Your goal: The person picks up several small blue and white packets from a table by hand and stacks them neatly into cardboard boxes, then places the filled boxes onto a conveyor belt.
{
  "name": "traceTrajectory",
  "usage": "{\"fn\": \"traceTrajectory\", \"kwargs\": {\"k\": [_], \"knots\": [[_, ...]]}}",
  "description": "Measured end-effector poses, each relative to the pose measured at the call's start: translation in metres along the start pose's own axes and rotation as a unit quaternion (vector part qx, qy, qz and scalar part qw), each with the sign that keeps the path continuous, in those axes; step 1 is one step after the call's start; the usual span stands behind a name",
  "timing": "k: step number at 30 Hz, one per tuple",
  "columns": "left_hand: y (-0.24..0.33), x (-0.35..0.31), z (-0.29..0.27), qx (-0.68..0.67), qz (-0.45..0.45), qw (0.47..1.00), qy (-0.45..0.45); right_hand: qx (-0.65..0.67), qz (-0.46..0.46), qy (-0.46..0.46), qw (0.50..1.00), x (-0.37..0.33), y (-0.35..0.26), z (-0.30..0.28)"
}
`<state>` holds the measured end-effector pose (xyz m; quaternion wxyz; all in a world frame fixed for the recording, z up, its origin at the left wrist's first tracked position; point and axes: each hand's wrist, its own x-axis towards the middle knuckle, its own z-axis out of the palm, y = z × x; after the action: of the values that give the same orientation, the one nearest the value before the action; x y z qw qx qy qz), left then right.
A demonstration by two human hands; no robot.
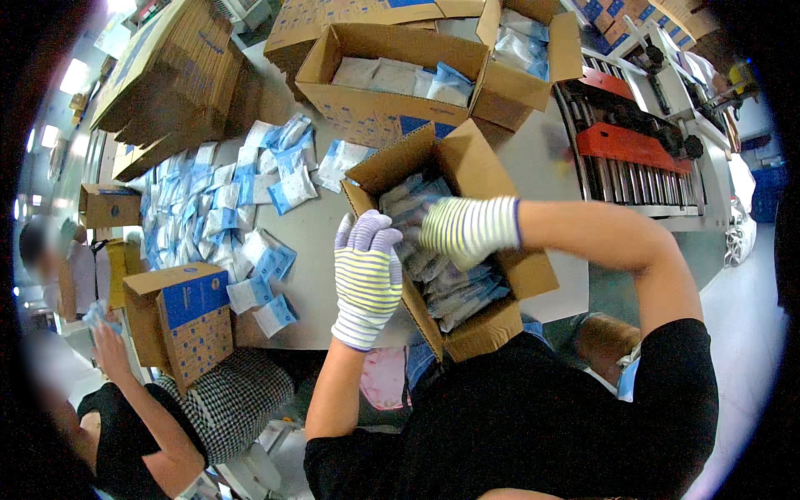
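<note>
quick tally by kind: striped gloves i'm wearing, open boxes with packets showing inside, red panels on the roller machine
Striped gloves, left and right: 2
Open boxes, near, middle and top right: 3
Red panels, upper and lower: 2
Total: 7

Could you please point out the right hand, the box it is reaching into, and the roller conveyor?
Right hand (471, 228): head view, on the gloved back of the hand.
Box (485, 334): head view, on its near end flap.
Roller conveyor (635, 181): head view, on its metal rollers.
</note>
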<state>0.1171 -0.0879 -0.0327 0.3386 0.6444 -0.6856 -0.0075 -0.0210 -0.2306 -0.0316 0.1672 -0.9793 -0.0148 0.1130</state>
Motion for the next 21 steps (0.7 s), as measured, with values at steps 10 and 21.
{"fn": "traceTrajectory", "kwargs": {"k": [10, 21], "knots": [[0.002, 0.006, 0.011, -0.048, -0.009, 0.999, 0.022, 0.21, -0.153, -0.092, 0.961, 0.018, 0.028, 0.029], [-0.155, -0.151, 0.019, 0.131, -0.281, 0.943, 0.124, -0.082, 0.095, -0.048, 0.991, -0.014, -0.005, 0.024]]}}
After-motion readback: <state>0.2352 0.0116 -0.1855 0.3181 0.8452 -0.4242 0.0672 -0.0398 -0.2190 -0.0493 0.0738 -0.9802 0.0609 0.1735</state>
